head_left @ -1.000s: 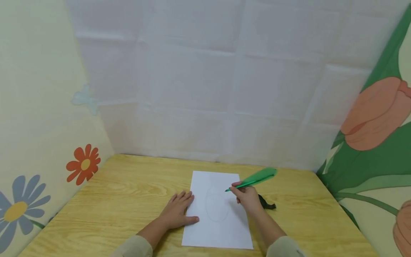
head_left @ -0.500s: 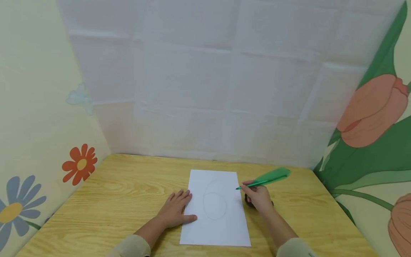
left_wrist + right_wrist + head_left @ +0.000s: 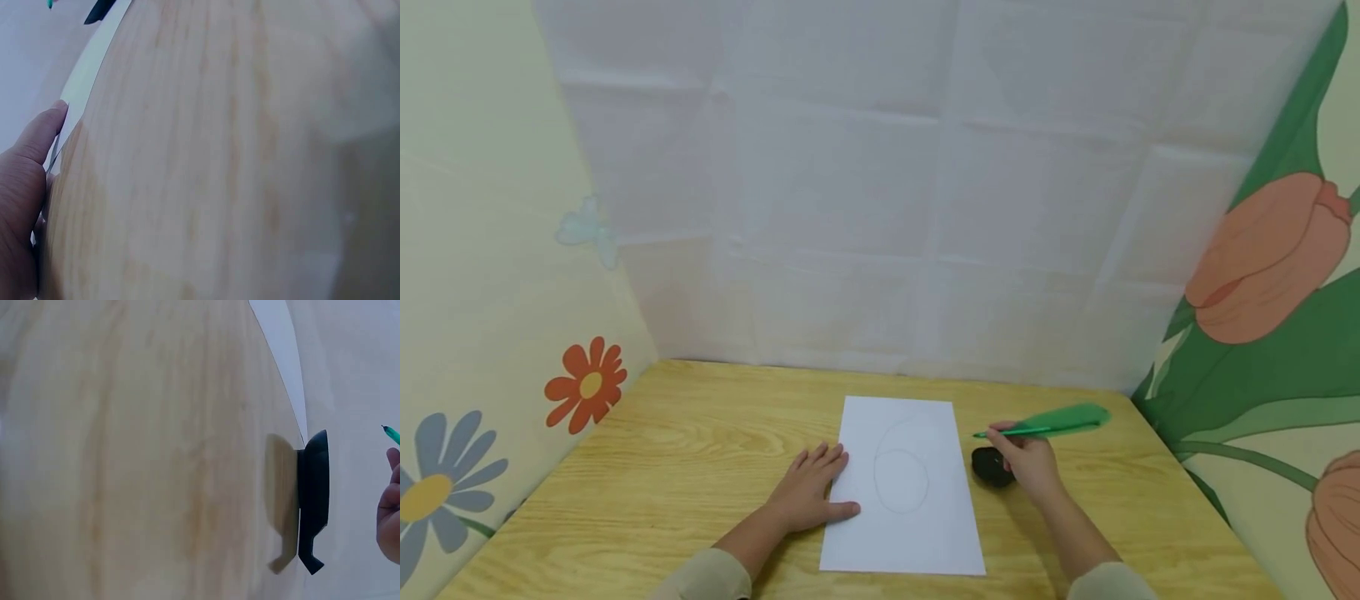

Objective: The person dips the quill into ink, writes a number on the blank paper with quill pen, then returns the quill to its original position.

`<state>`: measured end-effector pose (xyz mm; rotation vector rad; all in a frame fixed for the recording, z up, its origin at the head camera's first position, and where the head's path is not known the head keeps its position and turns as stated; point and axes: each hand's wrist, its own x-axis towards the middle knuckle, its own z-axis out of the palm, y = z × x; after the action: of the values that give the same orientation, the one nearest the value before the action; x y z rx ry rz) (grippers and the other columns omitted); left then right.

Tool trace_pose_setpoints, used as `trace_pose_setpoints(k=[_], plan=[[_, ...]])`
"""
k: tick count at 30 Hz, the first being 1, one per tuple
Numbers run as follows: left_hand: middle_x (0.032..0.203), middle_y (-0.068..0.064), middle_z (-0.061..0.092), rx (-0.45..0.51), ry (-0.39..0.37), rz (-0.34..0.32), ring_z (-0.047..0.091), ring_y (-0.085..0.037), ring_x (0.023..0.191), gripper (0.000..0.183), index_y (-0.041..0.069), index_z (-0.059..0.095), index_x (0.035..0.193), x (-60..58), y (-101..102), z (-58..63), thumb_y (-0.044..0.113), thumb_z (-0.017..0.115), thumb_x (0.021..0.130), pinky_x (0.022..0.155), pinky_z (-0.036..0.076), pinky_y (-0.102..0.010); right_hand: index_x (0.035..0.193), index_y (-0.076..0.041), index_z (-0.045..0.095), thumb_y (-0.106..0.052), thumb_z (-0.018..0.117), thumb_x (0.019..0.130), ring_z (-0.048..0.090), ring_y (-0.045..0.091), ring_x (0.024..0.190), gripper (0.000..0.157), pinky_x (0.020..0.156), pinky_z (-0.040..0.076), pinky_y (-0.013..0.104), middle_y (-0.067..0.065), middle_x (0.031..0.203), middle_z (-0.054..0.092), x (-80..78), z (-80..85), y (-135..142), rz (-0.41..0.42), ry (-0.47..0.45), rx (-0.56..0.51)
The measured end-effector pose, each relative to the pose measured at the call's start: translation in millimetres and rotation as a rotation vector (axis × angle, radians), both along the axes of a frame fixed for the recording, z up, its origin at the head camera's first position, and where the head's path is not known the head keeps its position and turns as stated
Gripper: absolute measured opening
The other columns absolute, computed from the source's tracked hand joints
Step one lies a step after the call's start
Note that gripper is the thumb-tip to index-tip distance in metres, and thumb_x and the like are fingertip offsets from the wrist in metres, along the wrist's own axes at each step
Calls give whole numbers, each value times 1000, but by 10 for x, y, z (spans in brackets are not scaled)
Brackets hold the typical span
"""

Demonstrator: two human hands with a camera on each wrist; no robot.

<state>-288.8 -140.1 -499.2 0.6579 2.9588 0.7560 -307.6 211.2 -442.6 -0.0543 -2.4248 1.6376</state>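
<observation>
My right hand (image 3: pixel 1030 467) pinches a green feather quill pen (image 3: pixel 1060 421) between thumb and fingers, tip pointing left. It is raised beyond the right edge of a white sheet of paper (image 3: pixel 898 542). Thin faint lines on the sheet form a loop with a curve rising above it, like a 6. My left hand (image 3: pixel 808 492) lies with fingers spread across the sheet's left edge, the thumb on the paper. A small black rounded object (image 3: pixel 991 467) sits right of the sheet, partly behind my right hand; the right wrist view shows this black object (image 3: pixel 314 487) with a narrow bent end.
The wood-grain table (image 3: pixel 722 417) reaches back to a creased pale sheet (image 3: pixel 850 208) hung behind it. Flower-patterned cloths stand at both sides, with a red flower (image 3: pixel 591 385) on the left and a pink tulip (image 3: pixel 1262 258) on the right.
My right hand has moved right, carrying the quill pen off the paper and past its edge. More of the drawn lines and the black object now shows. My left hand stays on the sheet.
</observation>
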Motion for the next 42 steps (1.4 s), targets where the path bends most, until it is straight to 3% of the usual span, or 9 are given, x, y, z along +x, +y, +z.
trace_pose_setpoints(k=[5,9,15,20,22,25,31,37,42], plan=[[157,-17,35,10,5,-14,23,-41,148,93,1,41,147,10,-3,17,65,62,84,120,11,-62,108,2,71,-18,70,91,58,1,63,26,60,50,18,0,79,70,6,-5,33,-38,1,20],[156,-19,36,18,10,-25,23,-43,147,95,-1,41,147,25,-7,45,67,61,83,119,11,-63,108,2,70,-15,68,92,65,5,76,24,65,50,17,5,88,74,-1,-13,55,-40,-6,12],[158,-14,34,0,-2,-4,21,-39,149,91,3,41,148,3,-6,5,64,63,84,120,10,-61,107,-7,71,-22,68,93,58,9,80,21,68,47,20,6,95,72,55,31,121,-31,-12,162],[158,-14,34,5,-3,-1,21,-40,149,90,4,42,148,-6,-9,-13,62,65,83,120,11,-62,110,-9,70,-22,68,93,59,9,77,21,65,48,21,7,98,70,156,67,195,15,11,208],[158,-14,34,8,-4,-1,21,-40,149,90,4,42,148,-2,-10,-9,62,65,83,120,10,-62,112,-8,69,-21,67,93,63,9,77,22,64,49,21,7,98,71,193,84,225,25,21,265],[158,-14,34,9,-3,-1,21,-40,149,90,4,42,148,0,-9,-3,63,65,83,120,10,-62,112,-10,69,-22,67,94,63,8,77,22,64,48,21,4,98,72,243,114,269,20,46,435],[158,-16,35,0,-3,-9,21,-41,149,92,2,41,148,9,-4,39,64,63,83,120,10,-61,101,-11,72,-13,71,88,59,9,68,13,60,47,22,0,89,75,293,85,406,47,226,700],[158,-16,35,-2,-16,-10,22,-41,149,90,2,41,148,33,5,97,61,65,84,120,10,-62,104,-15,71,1,64,85,71,28,88,26,67,55,37,3,99,76,299,42,580,112,195,882],[158,-16,34,-14,-26,-6,22,-40,149,90,2,40,148,49,17,130,60,65,84,121,11,-61,97,-16,72,-3,70,83,72,26,79,19,58,53,34,3,92,77,275,-9,673,144,250,1001]])
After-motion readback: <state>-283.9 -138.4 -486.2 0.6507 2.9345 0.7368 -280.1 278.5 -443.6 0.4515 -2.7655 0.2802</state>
